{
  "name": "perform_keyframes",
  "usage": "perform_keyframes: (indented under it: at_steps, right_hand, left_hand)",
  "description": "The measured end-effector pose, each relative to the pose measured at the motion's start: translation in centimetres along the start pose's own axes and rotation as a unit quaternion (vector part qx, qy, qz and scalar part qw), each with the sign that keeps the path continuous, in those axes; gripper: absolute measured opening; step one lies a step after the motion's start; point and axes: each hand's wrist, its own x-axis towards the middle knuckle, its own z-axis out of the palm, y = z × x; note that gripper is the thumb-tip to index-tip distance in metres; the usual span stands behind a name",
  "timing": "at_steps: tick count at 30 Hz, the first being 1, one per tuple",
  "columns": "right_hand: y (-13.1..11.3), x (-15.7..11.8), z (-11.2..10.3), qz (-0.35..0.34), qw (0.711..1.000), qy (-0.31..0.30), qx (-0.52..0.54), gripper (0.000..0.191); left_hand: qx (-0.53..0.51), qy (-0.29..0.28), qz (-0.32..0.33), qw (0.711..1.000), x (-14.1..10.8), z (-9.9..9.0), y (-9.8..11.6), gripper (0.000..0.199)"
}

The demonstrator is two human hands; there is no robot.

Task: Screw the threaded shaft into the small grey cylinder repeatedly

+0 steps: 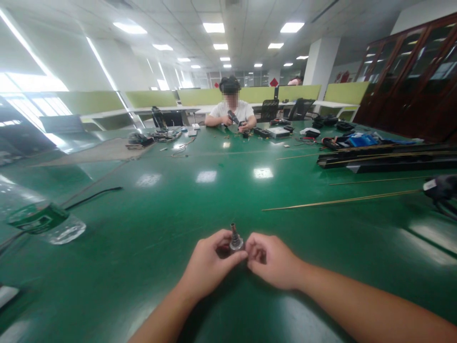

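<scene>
Metal part (236,245) held upright toward near edge of table (143,267) | left hand (207,263): grip closed around it | right hand (274,263): curled beside it, hold cannot be told | seemingly put together; remainder cannot be judged

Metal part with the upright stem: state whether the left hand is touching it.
Touching. The head view shows the left hand closed around the metal part, thumb along its near side, stem pointing up.
</scene>
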Motion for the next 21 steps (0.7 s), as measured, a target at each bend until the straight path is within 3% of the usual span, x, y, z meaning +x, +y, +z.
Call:
perform_keyframes:
  at_steps: [5,9,15,21]
  right_hand:
    - [0.08,-0.14,-0.12,0.006,1.000,0.021,-0.020,0.016]
    - [0.23,-0.19,-0.19,0.010,0.997,0.075,-0.024,0.031]
    - [0.46,-0.15,-0.05,-0.007,0.998,0.058,0.036,0.014]
    - [0.72,0.11,0.00,-0.006,0.987,0.104,0.119,0.028]
  left_hand:
    - [0.036,0.050,0.027,0.998,0.09,0.01,-0.47,0.026]
    - [0.053,0.061,0.041,0.996,0.03,0.11,-0.79,0.026]
    - [0.077,0.056,0.100,0.990,-0.14,0.11,-0.46,0.021]
    - [0.087,0.064,0.149,0.983,-0.17,-0.03,-0.20,0.016]
